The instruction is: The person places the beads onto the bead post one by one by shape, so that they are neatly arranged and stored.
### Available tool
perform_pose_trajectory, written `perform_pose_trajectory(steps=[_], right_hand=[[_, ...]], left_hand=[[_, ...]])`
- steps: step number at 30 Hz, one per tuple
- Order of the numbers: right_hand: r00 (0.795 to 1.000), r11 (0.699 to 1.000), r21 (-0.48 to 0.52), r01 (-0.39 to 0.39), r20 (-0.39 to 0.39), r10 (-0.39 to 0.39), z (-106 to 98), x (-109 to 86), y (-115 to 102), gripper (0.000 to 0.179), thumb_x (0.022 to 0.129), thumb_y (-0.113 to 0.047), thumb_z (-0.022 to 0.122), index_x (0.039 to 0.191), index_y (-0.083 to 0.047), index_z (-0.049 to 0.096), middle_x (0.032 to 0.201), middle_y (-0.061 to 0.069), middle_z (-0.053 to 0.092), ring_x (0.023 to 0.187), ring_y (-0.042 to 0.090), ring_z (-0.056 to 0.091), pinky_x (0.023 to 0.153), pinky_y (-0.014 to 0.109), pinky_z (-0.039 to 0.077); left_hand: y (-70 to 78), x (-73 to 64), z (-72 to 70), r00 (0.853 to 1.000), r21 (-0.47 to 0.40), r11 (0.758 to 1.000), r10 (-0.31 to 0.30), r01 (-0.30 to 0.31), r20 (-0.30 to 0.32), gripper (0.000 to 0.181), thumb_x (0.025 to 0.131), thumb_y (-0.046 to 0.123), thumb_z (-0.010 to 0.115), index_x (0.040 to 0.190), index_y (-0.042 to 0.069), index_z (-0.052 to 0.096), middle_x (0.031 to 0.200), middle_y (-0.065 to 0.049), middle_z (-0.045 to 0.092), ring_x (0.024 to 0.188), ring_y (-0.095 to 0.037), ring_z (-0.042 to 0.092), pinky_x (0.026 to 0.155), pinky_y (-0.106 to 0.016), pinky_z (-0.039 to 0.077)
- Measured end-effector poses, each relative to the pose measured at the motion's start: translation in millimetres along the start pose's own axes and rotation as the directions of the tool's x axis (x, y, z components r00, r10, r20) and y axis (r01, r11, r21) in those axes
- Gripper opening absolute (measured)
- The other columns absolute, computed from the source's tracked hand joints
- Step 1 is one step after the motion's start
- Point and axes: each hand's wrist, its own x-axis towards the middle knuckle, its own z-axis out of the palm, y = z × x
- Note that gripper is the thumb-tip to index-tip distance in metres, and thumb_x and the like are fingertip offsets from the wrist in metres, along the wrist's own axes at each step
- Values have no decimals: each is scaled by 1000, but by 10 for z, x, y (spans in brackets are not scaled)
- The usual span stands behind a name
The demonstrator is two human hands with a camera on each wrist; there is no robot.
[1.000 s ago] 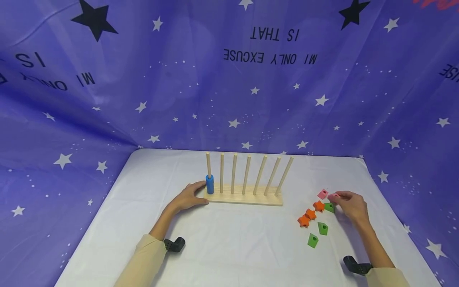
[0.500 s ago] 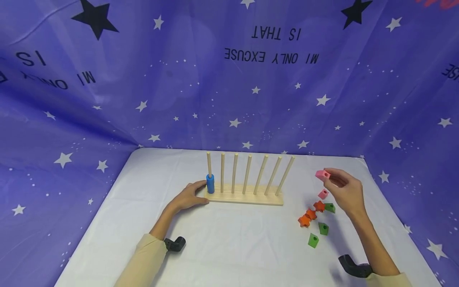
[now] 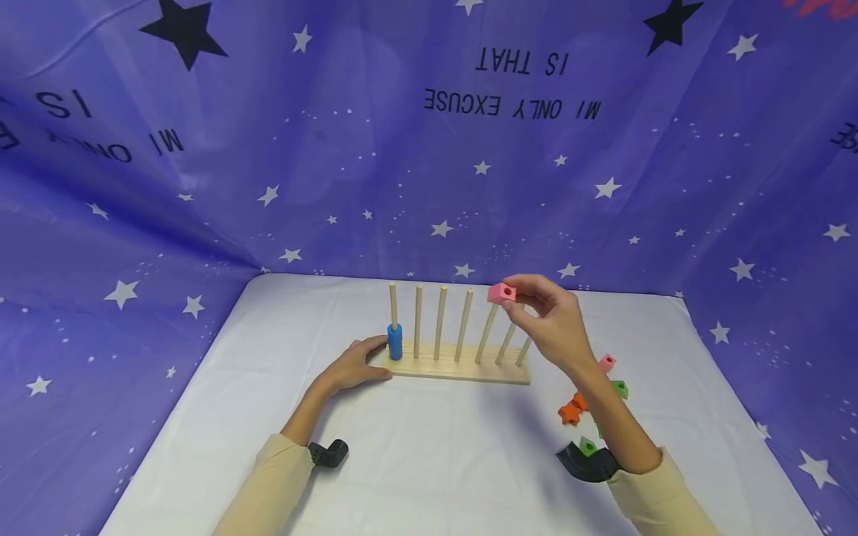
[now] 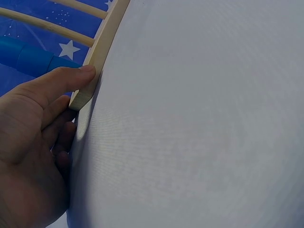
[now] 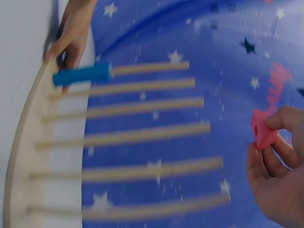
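Observation:
A wooden peg stand point(image 3: 462, 371) with a row of upright pegs sits on the white table. Blue cylindrical beads point(image 3: 395, 342) are stacked on its leftmost peg. My left hand point(image 3: 350, 366) grips the left end of the base, and the left wrist view has the thumb point(image 4: 71, 78) along the base's edge. Up near the tops of the right-hand pegs, my right hand point(image 3: 553, 324) pinches a pink angular bead point(image 3: 497, 295) between thumb and fingers. Its hole shows in the right wrist view, where the bead point(image 5: 261, 128) is apart from the pegs.
Right of the stand lie another pink bead point(image 3: 607, 362), orange star beads point(image 3: 570, 413) and green beads point(image 3: 620, 388), partly hidden by the right forearm. A purple star-patterned cloth point(image 3: 429, 186) walls the table at the back and sides.
My right hand has lifted the pink bead from the table and carried it left, over the right-hand pegs. My left hand stays on the stand.

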Motion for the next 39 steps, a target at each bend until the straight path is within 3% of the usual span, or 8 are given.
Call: perform_pose_trajectory(steps=[6, 12, 15, 21, 25, 30, 34, 39], right_hand=[[996, 1000, 28, -11, 90, 8, 440, 254, -38, 28, 91, 6, 68, 119, 8, 65, 111, 17, 67, 102, 24, 64, 95, 34, 51], [996, 999, -40, -29, 85, 33, 788, 378, 17, 28, 93, -2, 68, 121, 3, 67, 114, 14, 69, 109, 25, 64, 102, 39, 46], [996, 995, -89, -42, 74, 49, 913, 411, 36, 29, 93, -3, 68, 122, 1, 67, 114, 13, 70, 110, 25, 65, 99, 41, 48], [995, 988, -127, -83, 36, 88, 1049, 422, 83, 28, 92, -1, 67, 121, 1, 68, 111, 12, 71, 101, 24, 65, 87, 37, 52], [994, 982, -154, -110, 4, 112, 1099, 395, 131, 28, 91, -2, 67, 119, -1, 69, 105, 9, 70, 91, 21, 61, 74, 35, 47], [990, 981, -139, -138, -32, 135, 1173, 305, 245, 29, 90, -1, 69, 119, 0, 67, 104, 10, 70, 93, 23, 63, 82, 39, 52], [984, 984, -62, -166, -79, 161, 1249, 228, 349, 33, 89, -1, 69, 121, 2, 63, 109, 14, 69, 101, 28, 65, 93, 42, 52], [955, 960, 27, -278, -98, 279, 1333, 104, 518, 28, 89, -6, 72, 116, 0, 66, 109, 12, 69, 106, 29, 64, 98, 44, 49]], left_hand=[[-7, 10, -8, 1000, 1, 1000, 14, -14, -2, 80, 83, 27, 80, 149, 3, 44, 150, -19, 45, 132, -38, 40, 111, -58, 30], [-7, 12, -5, 1000, 4, 1000, 14, -14, 3, 79, 83, 26, 81, 149, 4, 44, 150, -19, 45, 132, -38, 40, 111, -58, 29], [-9, 10, -4, 1000, 7, 1000, 10, -10, 4, 78, 83, 26, 80, 149, 4, 45, 150, -18, 45, 132, -38, 40, 111, -58, 30], [-10, 13, -9, 1000, 12, 1000, 16, -16, 1, 77, 83, 25, 80, 149, 3, 45, 149, -19, 47, 130, -38, 42, 110, -58, 32], [1, 9, -20, 1000, 1, 1000, 17, -17, -2, 78, 82, 24, 81, 149, 4, 46, 149, -19, 47, 130, -38, 42, 110, -58, 31], [6, 3, -25, 1000, -1, 1000, 16, -16, 6, 78, 82, 25, 81, 149, 5, 46, 149, -18, 47, 129, -36, 42, 110, -57, 32], [1, 3, -28, 1000, 3, 1000, 26, -26, 2, 78, 82, 25, 81, 148, 4, 46, 149, -18, 47, 129, -37, 42, 109, -57, 32], [-15, 11, -28, 1000, 5, 1000, 29, -29, 3, 79, 82, 27, 80, 149, 4, 45, 149, -18, 46, 129, -37, 42, 110, -58, 32]])
